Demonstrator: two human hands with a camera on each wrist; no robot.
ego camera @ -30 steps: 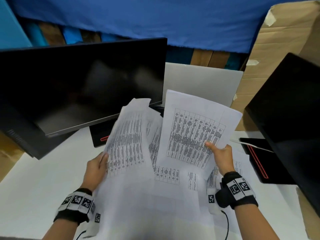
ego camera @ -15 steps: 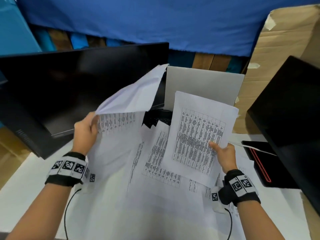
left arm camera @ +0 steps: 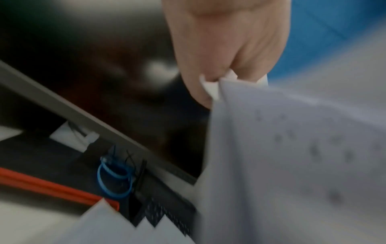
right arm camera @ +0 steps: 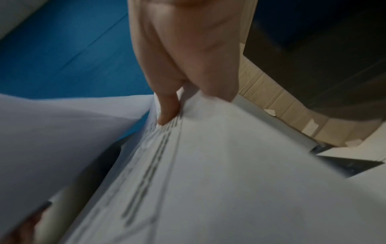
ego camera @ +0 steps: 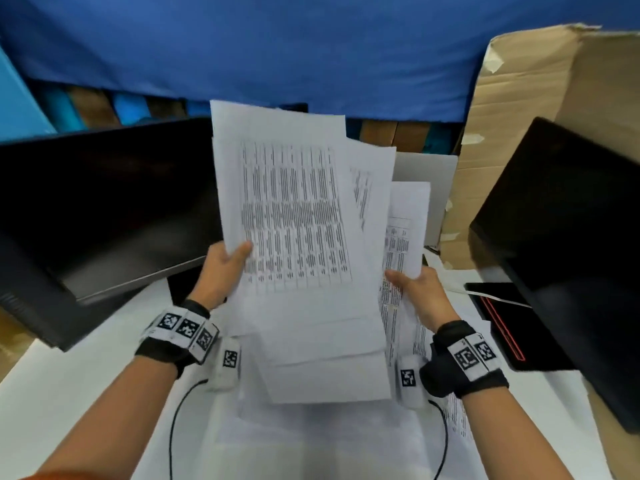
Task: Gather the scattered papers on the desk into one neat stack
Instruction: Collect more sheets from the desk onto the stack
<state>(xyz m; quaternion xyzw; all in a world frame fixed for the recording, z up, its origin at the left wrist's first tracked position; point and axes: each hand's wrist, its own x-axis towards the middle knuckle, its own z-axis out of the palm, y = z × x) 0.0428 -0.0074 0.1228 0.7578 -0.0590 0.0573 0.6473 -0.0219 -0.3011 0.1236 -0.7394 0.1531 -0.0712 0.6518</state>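
Several white printed sheets [ego camera: 294, 220] are lifted upright over the desk, fanned unevenly. My left hand [ego camera: 225, 268] grips their left edge, thumb on the front page; in the left wrist view the left hand [left arm camera: 219, 79] pinches the paper's corner [left arm camera: 292, 156]. At the right edge my right hand [ego camera: 419, 289] holds a further printed sheet [ego camera: 403, 237] that sticks out behind the bundle. The right wrist view shows the right hand [right arm camera: 179, 102] with thumb on top of the page [right arm camera: 208, 173]. More papers [ego camera: 311, 438] lie flat on the white desk [ego camera: 69, 393] below.
A black monitor [ego camera: 104, 209] leans at the left, another dark screen [ego camera: 568, 254] stands at the right on a black base with a red line [ego camera: 502, 327]. Cardboard [ego camera: 536, 81] rises behind it. A grey panel [ego camera: 426, 188] and blue cloth [ego camera: 277, 46] are at the back.
My left hand swung its sheets rightward and up against the page in my right hand. Both hands lifted, and the papers now stand upright together above the desk.
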